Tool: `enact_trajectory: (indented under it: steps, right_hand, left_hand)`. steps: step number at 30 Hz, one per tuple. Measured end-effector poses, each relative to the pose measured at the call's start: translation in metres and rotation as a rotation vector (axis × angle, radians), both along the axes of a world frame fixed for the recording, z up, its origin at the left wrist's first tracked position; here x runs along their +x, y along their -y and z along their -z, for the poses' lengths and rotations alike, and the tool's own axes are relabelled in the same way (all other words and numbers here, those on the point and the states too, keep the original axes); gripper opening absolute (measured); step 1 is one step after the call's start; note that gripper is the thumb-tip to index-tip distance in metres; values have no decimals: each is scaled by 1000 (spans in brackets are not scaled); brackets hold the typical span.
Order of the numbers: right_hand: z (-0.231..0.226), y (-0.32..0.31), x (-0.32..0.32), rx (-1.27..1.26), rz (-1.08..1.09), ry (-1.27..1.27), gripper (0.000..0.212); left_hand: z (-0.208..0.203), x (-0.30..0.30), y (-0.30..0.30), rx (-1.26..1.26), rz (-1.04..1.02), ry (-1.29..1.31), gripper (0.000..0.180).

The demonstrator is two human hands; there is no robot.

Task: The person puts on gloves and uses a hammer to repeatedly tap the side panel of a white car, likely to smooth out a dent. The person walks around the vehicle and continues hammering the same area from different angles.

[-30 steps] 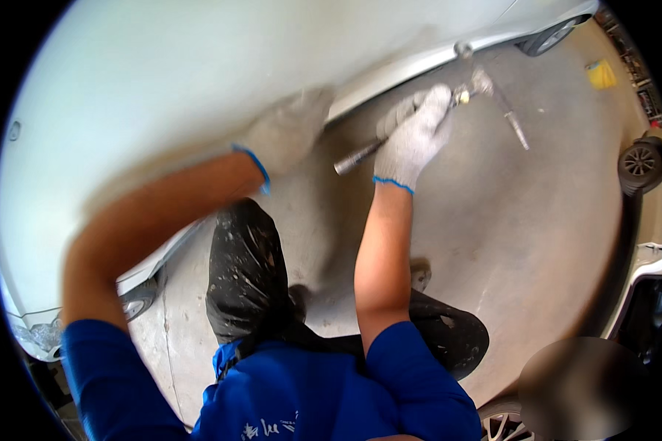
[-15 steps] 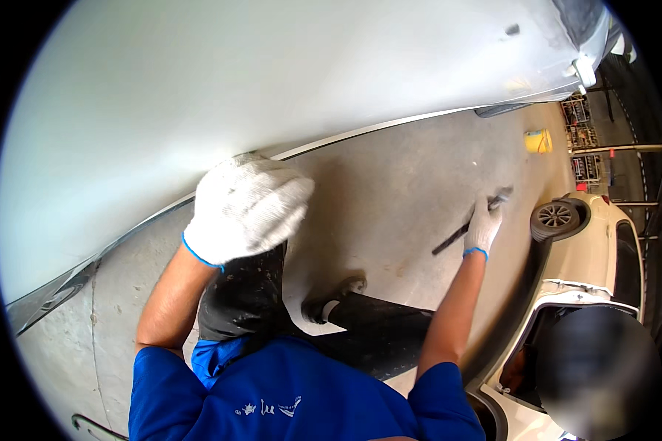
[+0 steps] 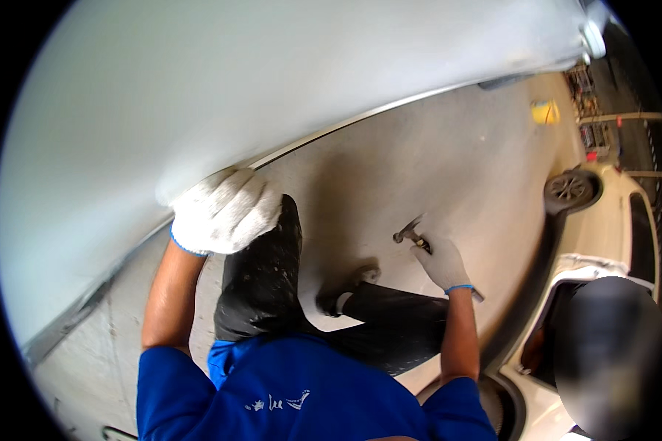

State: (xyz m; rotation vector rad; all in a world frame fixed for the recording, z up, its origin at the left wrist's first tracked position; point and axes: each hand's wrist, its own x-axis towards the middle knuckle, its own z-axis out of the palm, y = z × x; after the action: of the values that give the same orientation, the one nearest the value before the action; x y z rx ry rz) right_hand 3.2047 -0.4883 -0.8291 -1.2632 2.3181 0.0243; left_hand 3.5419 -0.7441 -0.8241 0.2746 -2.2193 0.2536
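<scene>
My left hand [image 3: 228, 212], in a white knit glove with a blue cuff, is at the lower edge of a large pale car body panel [image 3: 198, 88]. Its fingers are curled over, and what is inside them, if anything, is hidden. Out to the right, above the floor, my right hand [image 3: 441, 262] wears a matching glove. It is closed round a hammer [image 3: 412, 234], whose metal head points left, away from the panel. The end of the handle shows past my wrist.
Concrete floor [image 3: 375, 169] lies below the panel, with my legs in dark trousers [image 3: 261, 272] over it. A yellow bucket [image 3: 545, 112] stands at the far right. Nearer on the right is a light-coloured car [image 3: 610, 220], partly covered by a blurred dark shape [image 3: 610, 353].
My right hand has come in toward me and to the left. The hammer has turned, and its head now points left. My left hand has shifted slightly left along the panel edge.
</scene>
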Motion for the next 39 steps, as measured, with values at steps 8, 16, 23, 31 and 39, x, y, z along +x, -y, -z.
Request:
enact_trajectory:
  steps: [8,16,23,31,39]
  right_hand:
    - [5,-11,24,282,-524,235,14]
    - [22,1,15,-69,-209,387,14]
    - [89,-45,-54,-270,677,246,19]
    - [9,-244,-88,-319,1271,269,23]
    - [-48,-420,64,290,1471,378,32]
  left_hand:
    - [20,-97,-12,209,168,257,20]
    - [0,-271,-2,323,377,715,28]
    - [-157,-362,18,-430,401,1836,79]
    - [-220,-371,79,-933,480,2128,104]
    - [-186,-377,65,-894,486,2412,106]
